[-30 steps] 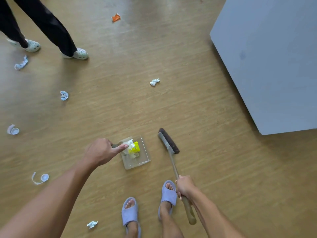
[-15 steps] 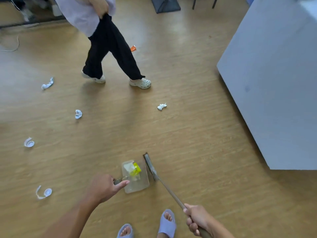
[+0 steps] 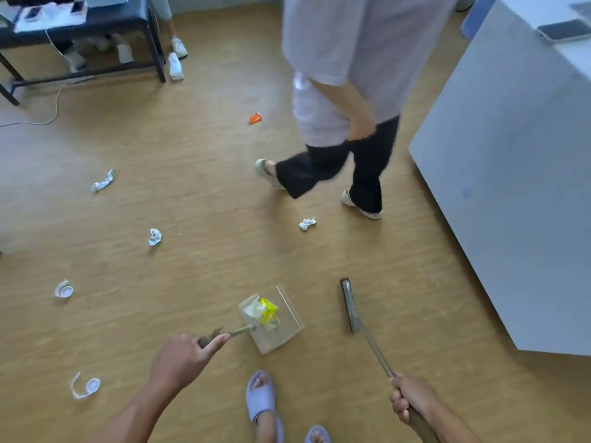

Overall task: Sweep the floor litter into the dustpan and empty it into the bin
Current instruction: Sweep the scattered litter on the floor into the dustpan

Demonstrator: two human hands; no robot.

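Observation:
My left hand [image 3: 180, 359] grips the handle of a clear dustpan [image 3: 281, 334] that sits on the wooden floor and holds a yellow wrapper [image 3: 268, 310] and some clear plastic. My right hand [image 3: 411, 399] grips the long handle of a broom; its dark brush head [image 3: 348, 303] rests on the floor a short way right of the dustpan, apart from it. Litter lies scattered ahead: a white paper ball [image 3: 307, 223], another crumpled piece [image 3: 155, 236], a twisted scrap [image 3: 103, 182], an orange wrapper [image 3: 255, 118] and white curled strips [image 3: 64, 289] [image 3: 84, 385] on the left.
Another person [image 3: 345, 100] in dark trousers walks across the floor just beyond the paper ball. A large pale blue-grey cabinet [image 3: 518, 174] fills the right side. A dark bench [image 3: 96, 24] with a cable stands at the far left. My slippered feet [image 3: 260, 399] are below the dustpan.
The view has tilted up. The broom head has swung away from the dustpan's edge to the right. The other person has walked from the left to the middle right.

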